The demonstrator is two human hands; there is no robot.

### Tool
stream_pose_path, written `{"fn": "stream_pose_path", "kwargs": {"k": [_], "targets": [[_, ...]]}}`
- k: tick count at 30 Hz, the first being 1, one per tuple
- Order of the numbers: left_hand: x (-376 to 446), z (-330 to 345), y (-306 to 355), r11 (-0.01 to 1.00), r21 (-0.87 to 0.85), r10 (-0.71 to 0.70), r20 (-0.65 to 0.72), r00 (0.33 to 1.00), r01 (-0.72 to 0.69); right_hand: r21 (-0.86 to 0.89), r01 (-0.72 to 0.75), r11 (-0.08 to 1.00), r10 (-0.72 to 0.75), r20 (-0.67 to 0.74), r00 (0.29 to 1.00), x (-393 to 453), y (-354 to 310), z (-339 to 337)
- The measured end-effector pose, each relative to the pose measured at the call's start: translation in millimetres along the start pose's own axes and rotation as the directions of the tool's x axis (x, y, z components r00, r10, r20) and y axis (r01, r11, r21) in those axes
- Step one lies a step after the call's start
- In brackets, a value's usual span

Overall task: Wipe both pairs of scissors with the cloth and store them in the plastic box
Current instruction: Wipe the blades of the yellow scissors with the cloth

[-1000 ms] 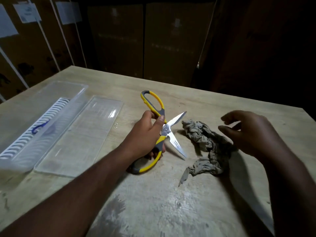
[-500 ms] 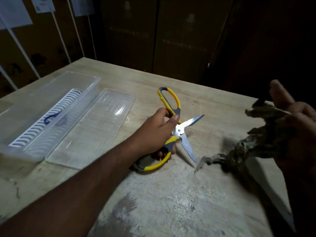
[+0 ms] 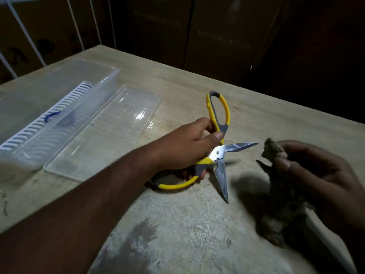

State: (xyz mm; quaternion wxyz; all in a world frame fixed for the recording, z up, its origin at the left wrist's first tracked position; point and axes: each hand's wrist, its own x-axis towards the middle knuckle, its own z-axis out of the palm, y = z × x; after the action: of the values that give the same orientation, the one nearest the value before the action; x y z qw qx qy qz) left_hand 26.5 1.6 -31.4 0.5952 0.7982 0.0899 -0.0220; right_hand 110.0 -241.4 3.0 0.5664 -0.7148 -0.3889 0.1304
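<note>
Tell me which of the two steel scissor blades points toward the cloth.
The upper blade: its tip aims right at the crumpled brown cloth in the right hand. The lower blade points down toward the camera.

Open blades (image 3: 223, 167) splay twd cloth (image 3: 276, 175); bare table (image 3: 187, 224) in front, lid (image 3: 102, 135) & box (image 3: 49, 107) crowd left.

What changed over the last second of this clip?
The right hand took hold of the cloth, which lay on the table a second ago, lifted it, and now holds it beside the blades. The left hand still grips the open yellow scissors; plastic box and lid unchanged.
</note>
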Motion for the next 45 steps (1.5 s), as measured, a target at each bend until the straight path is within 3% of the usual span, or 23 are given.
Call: {"fn": "stream_pose_path", "kwargs": {"k": [2, 4, 7, 17, 22, 25, 28, 31, 36, 39, 43, 45], "targets": [[1.6, -0.4, -1.8, 0.997, 0.071, 0.014, 0.004, 1.000, -0.015, -0.218, 0.148, 0.965, -0.118, 0.145, 0.982, -4.4, 12.4, 7.1], [2.9, -0.5, -2.8, 0.992, 0.123, 0.035, 0.012, 0.999, -0.037, -0.425, 0.296, 0.856, -0.236, 0.188, 0.953, -2.8, 21.7, 9.5], [4.4, -0.5, -4.2, 0.989, 0.138, 0.040, 0.048, 0.998, -0.047, -0.568, 0.415, 0.711, -0.331, 0.250, 0.910, -5.6, 30.9, 16.8], [4.3, -3.3, -8.9, 0.999, 0.047, 0.019, 0.137, 0.990, -0.026, -0.699, 0.426, 0.575, -0.342, 0.267, 0.901, -6.1, 25.0, 33.5], [6.7, -3.3, -9.0, 0.996, 0.069, 0.056, 0.071, 0.996, -0.060, -0.655, 0.285, 0.700, -0.300, 0.093, 0.950, -7.3, 19.1, 37.9], [9.4, -1.2, -8.9, 0.994, 0.094, 0.048, 0.031, 0.998, -0.051, -0.731, 0.263, 0.630, -0.296, 0.087, 0.951, -3.6, 15.6, 50.7], [9.4, 0.5, -9.4, 0.997, 0.060, 0.044, 0.032, 0.999, -0.046, -0.857, 0.215, 0.468, -0.291, 0.080, 0.953, -2.2, 11.7, 63.4], [8.3, 0.1, -10.3, 0.997, 0.056, 0.042, 0.046, 0.998, -0.045, -0.892, 0.287, 0.350, -0.320, 0.174, 0.931, -3.6, 11.8, 71.0], [8.8, -0.1, -8.9, 0.998, 0.065, 0.016, 0.057, 0.998, -0.020, -0.860, 0.280, 0.427, -0.302, 0.156, 0.940, 4.3, 12.4, 66.8], [8.6, 0.4, -9.5, 0.999, 0.042, 0.006, 0.075, 0.997, -0.009, -0.832, 0.365, 0.417, -0.316, 0.244, 0.917, 3.7, 14.4, 65.6], [8.8, 1.5, -6.7, 0.985, 0.170, 0.033, 0.050, 0.998, -0.041, -0.854, 0.283, 0.437, -0.280, 0.169, 0.945, 7.1, 9.6, 61.9], [8.6, 0.6, -8.7, 0.982, 0.179, 0.052, 0.055, 0.997, -0.061, -0.844, 0.334, 0.421, -0.303, 0.216, 0.928, 6.2, 10.9, 64.1]]}}
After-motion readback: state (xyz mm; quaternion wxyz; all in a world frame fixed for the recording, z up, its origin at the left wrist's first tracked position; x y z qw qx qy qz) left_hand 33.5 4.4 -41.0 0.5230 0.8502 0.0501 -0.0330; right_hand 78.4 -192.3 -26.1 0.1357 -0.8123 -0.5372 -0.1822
